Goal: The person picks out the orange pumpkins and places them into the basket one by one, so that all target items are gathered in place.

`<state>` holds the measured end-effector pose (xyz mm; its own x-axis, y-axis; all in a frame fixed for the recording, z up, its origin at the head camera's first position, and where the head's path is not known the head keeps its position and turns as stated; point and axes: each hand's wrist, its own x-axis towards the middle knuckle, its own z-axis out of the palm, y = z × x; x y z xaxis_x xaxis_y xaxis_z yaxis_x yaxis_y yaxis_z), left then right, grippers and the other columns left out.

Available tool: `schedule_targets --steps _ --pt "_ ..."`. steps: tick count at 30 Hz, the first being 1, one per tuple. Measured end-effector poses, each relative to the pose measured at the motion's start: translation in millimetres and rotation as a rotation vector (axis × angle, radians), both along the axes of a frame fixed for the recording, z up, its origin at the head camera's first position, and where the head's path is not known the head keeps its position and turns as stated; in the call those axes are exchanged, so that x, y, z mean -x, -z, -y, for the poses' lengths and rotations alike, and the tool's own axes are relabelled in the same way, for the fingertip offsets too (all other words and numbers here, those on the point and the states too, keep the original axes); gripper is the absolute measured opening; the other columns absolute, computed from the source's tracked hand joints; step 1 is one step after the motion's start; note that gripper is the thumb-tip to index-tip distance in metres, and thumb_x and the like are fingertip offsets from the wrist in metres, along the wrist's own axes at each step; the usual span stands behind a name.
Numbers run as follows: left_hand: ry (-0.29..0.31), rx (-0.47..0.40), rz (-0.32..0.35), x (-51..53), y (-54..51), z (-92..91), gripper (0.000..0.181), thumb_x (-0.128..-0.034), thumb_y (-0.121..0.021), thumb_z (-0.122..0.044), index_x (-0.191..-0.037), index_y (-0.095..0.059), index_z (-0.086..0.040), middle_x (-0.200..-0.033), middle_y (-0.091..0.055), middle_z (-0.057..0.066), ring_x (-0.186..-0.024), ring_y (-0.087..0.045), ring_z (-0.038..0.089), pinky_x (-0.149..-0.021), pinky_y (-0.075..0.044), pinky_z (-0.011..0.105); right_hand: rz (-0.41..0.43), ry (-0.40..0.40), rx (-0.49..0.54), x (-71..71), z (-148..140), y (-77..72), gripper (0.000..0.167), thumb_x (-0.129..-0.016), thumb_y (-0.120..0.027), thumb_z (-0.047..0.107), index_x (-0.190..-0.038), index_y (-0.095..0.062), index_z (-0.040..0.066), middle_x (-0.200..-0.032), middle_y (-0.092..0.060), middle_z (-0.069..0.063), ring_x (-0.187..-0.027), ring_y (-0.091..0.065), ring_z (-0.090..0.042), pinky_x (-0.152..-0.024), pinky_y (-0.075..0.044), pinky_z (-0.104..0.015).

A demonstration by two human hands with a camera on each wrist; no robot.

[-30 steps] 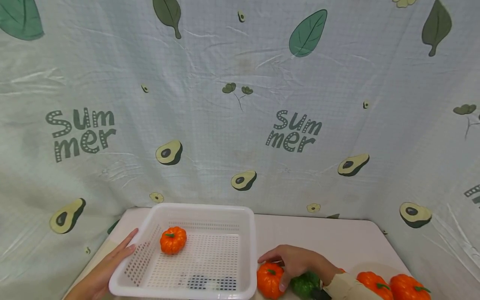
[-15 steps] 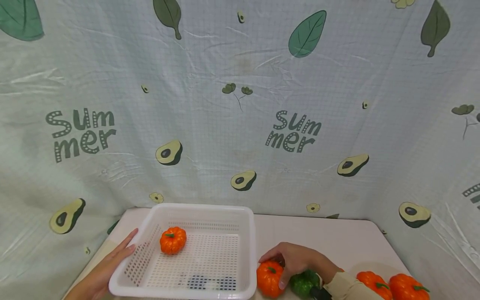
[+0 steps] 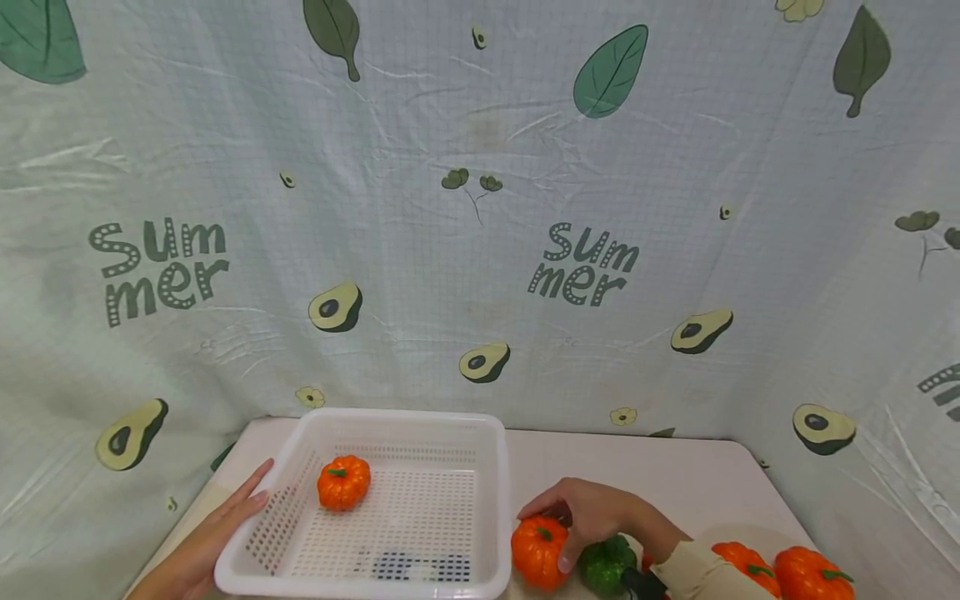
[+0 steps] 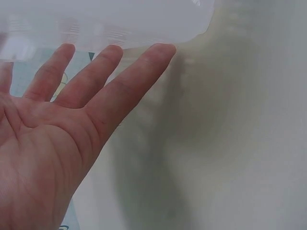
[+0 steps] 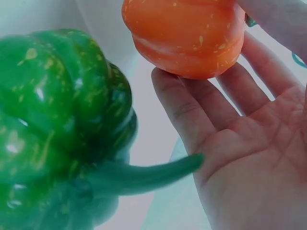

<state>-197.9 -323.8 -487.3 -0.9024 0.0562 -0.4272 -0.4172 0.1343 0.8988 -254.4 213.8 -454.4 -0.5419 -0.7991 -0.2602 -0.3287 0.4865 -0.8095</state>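
Observation:
A small orange pumpkin (image 3: 538,553) sits just right of the white basket (image 3: 504,492), its green stem upward. My right hand (image 3: 592,515) grips it from above, thumb on the near side and fingers on the far side. In the right wrist view the fingers and thumb hold the orange pumpkin (image 5: 187,38), while a green pumpkin (image 5: 57,110) with a long stem fills the left. My left hand (image 3: 217,533) touches the basket's left wall with straight fingers; the left wrist view shows these fingertips against the basket (image 4: 129,21). Inside the basket lies another orange pumpkin (image 3: 343,482).
The green pumpkin (image 3: 604,567) stands beneath the right wrist, partly covered by it. Farther right on the white table (image 3: 622,467) are two orange pumpkins, one (image 3: 742,563) beside the other (image 3: 813,575). A printed curtain (image 3: 420,250) hangs behind the table.
My right hand and the orange pumpkin have shifted slightly upward in the head view. More of the green pumpkin shows under the wrist. The left hand stays against the basket.

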Motion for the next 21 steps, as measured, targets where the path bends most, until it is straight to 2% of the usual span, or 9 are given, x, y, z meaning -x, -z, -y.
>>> schedule_targets --steps 8,16,21 --pt "0.0 -0.009 0.0 1.5 1.8 1.6 0.087 -0.105 -0.048 -0.06 -0.164 0.014 -0.04 -0.175 0.001 0.024 -0.14 -0.047 0.054 -0.093 -0.06 0.061 0.036 -0.026 0.04 0.0 -1 -7.9 0.065 -0.08 -0.088 0.015 -0.141 -0.065 0.007 -0.133 -0.072 0.006 -0.111 -0.068 -0.002 -0.101 -0.056 -0.022" --pt "-0.014 -0.044 0.008 -0.6 0.2 1.5 0.086 -0.1049 -0.049 -0.059 -0.165 0.011 -0.042 -0.175 -0.001 0.023 -0.138 -0.049 0.053 -0.092 -0.06 0.062 0.045 -0.031 0.053 -1.4 1 -15.8 0.065 -0.08 -0.088 0.013 -0.14 -0.065 0.007 -0.133 -0.073 0.008 -0.113 -0.068 -0.002 -0.101 -0.056 -0.02" --pt "-0.011 -0.11 0.018 -3.6 -0.4 2.8 0.088 -0.1024 -0.052 -0.061 -0.165 0.009 -0.045 -0.176 -0.001 0.02 -0.134 -0.055 0.047 -0.093 -0.058 0.065 0.05 -0.047 0.07 -2.0 2 -21.0 0.065 -0.081 -0.088 0.013 -0.141 -0.064 0.004 -0.133 -0.073 0.006 -0.113 -0.069 -0.003 -0.101 -0.056 -0.02"
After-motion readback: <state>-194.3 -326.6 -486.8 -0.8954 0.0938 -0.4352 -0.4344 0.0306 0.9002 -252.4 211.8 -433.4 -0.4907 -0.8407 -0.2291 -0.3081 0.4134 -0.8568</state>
